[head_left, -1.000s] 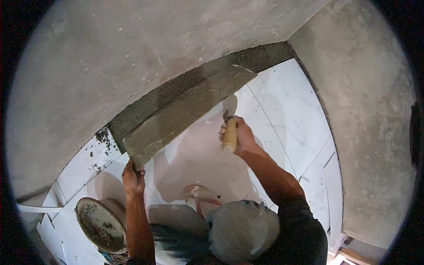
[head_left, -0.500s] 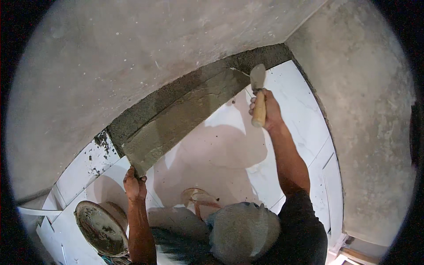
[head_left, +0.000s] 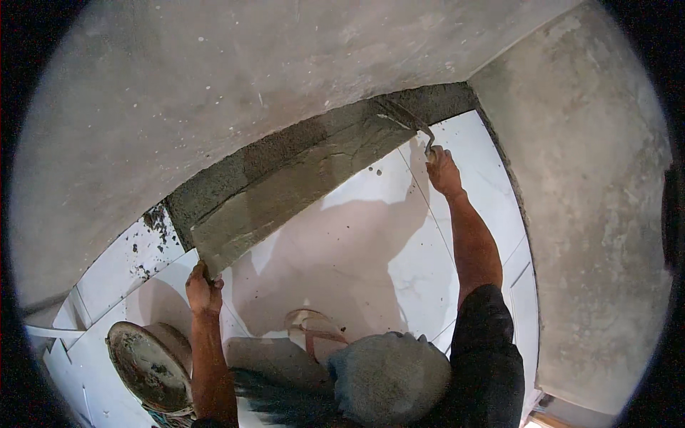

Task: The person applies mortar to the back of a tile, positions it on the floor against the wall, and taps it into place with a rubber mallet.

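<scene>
My left hand (head_left: pixel 204 289) is closed on the near left end of a long flat strip coated with smooth wet mortar (head_left: pixel 271 203); it looks like a cut tile, its surface hidden by the coating. My right hand (head_left: pixel 444 172) grips a trowel (head_left: pixel 430 141) by the handle, mostly covered by the fingers. Its blade, seen nearly edge-on, lies against the mortar at the strip's far right end. Behind the strip, a band of darker, rougher mortar (head_left: pixel 214 182) runs along the foot of the wall.
White floor tiles (head_left: pixel 421 264) with mortar crumbs surround the strip. A bucket (head_left: pixel 173 339) with mortar residue stands beside my left forearm. Bare grey walls (head_left: pixel 250 64) meet at the far right corner. A sandalled foot (head_left: pixel 314 329) and a round grey cloth-covered shape (head_left: pixel 391 374) are nearest me.
The trowel has swung from upright above the tiles, its blade face showing, down onto the strip's far right end. My left hand keeps its hold; the whole view has shifted slightly.
</scene>
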The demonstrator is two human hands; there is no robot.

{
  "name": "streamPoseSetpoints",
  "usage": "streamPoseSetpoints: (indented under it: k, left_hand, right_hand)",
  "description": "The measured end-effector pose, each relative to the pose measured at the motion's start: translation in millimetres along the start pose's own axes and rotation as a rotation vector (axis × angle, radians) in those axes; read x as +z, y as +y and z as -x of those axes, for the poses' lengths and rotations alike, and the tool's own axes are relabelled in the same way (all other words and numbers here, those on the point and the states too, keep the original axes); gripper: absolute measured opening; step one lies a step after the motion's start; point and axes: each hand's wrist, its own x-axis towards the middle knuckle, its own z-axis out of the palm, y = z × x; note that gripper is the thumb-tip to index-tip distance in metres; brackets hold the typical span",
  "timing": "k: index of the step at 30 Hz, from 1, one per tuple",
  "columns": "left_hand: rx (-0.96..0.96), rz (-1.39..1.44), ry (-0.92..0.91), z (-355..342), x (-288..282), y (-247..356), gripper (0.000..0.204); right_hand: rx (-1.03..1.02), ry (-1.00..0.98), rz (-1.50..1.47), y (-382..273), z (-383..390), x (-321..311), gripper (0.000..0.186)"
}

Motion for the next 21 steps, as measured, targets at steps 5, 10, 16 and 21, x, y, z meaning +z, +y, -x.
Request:
streamPoseSetpoints:
  k: [5, 10, 16, 21]
  left_hand:
    - [-0.054, 0.114, -0.019, -21.5, -14.5, 4.4, 0.018]
    - [-0.126, 0.113, 0.022, -25.4, -14.9, 12.7, 0.016]
    - [-0.156, 0.126, 0.071, -27.8, -5.5, 20.2, 0.013]
    - [-0.163, 0.125, 0.119, -18.2, 3.5, 24.0, 0.013]
  right_hand:
    - [0.01, 0.067, -0.112, 17.0, -16.5, 23.1, 0.04]
    - [-0.001, 0.002, -0.06, 27.5, -25.0, 14.6, 0.039]
    - [-0.051, -0.004, -0.05, 81.7, -3.5, -11.7, 0.039]
    - [0.077, -0.131, 0.317, 107.7, 32.4, -40.0, 0.045]
